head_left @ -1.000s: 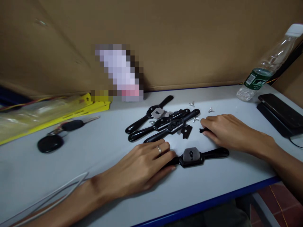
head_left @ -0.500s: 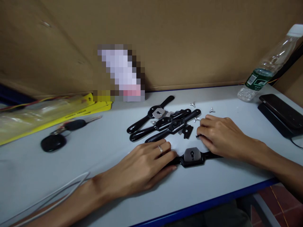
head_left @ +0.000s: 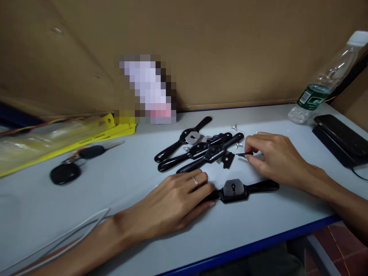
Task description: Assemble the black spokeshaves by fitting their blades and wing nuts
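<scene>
A black spokeshave [head_left: 234, 191] with a grey blade on its middle lies near the table's front. My left hand [head_left: 184, 195], wearing a ring, is closed around its left handle. My right hand [head_left: 270, 157] pinches a small thin black plate [head_left: 243, 154] just above the table, seen edge-on. Another black plate with a hole [head_left: 228, 160] lies left of it. Behind are several more spokeshaves [head_left: 208, 153], partly overlapping; one farther back carries a loose-looking grey blade [head_left: 193, 137]. Small silver wing screws [head_left: 234, 127] are scattered by them, one partly hidden behind my right hand.
A plastic bottle [head_left: 314, 97] and a dark phone [head_left: 342, 134] on a stand are at the right. Keys with a black fob [head_left: 65, 173] and yellow-edged plastic packaging [head_left: 71, 143] lie left. A cardboard wall [head_left: 230, 53] closes off the back. A white cable crosses my left forearm.
My right hand has lifted the small black plate and moved slightly up and right, uncovering the spokeshave's right handle. My left hand stays where it was.
</scene>
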Motion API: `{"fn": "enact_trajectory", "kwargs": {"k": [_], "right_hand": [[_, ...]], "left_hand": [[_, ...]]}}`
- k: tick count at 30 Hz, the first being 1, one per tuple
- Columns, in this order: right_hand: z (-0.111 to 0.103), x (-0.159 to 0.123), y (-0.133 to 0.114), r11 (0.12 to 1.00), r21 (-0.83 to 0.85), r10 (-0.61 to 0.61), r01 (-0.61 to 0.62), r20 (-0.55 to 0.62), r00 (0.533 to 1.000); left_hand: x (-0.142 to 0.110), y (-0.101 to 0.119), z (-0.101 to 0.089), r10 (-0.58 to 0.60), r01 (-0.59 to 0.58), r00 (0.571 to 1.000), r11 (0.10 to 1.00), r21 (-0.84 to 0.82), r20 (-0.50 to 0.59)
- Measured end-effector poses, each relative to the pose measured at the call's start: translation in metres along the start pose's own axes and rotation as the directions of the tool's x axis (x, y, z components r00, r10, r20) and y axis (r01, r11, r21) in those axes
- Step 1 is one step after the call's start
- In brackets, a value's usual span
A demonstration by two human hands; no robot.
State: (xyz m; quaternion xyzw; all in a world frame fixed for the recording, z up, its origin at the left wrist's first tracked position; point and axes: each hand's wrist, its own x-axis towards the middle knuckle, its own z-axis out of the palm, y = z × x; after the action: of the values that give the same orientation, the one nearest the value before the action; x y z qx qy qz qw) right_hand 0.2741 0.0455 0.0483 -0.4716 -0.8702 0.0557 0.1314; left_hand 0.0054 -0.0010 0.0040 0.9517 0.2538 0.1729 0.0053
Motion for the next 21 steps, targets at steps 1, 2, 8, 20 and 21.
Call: {"fn": "enact_trajectory", "kwargs": {"k": [1, 2, 8, 20, 21], "right_hand": [[0.0016, 0.0006, -0.0006, 1.000, -0.018, 0.003, -0.003, 0.029, 1.000], [0.0029, 0.0012, -0.0012, 0.999, -0.036, 0.010, -0.008, 0.062, 0.998], [0.0017, 0.0055, -0.0043, 0.979, -0.204, 0.046, -0.005, 0.196, 0.980], [0.0032, 0.0043, -0.0014, 0.979, -0.204, 0.039, -0.010, 0.139, 0.990], [0.0029, 0.0043, -0.0019, 0.988, -0.155, 0.037, -0.020, 0.105, 0.994]], "left_hand": [[0.0001, 0.0000, -0.0001, 0.001, -0.001, 1.000, 1.000, 0.001, -0.003], [0.0001, 0.0000, -0.0001, 0.001, -0.001, 1.000, 1.000, 0.000, -0.005], [-0.0008, -0.0008, 0.0006, 0.000, 0.000, 1.000, 1.000, -0.011, 0.002], [-0.0003, -0.0010, 0.0005, 0.006, -0.006, 1.000, 1.000, 0.001, -0.014], [-0.0005, -0.0011, 0.0008, 0.006, -0.006, 1.000, 1.000, 0.001, -0.015]]}}
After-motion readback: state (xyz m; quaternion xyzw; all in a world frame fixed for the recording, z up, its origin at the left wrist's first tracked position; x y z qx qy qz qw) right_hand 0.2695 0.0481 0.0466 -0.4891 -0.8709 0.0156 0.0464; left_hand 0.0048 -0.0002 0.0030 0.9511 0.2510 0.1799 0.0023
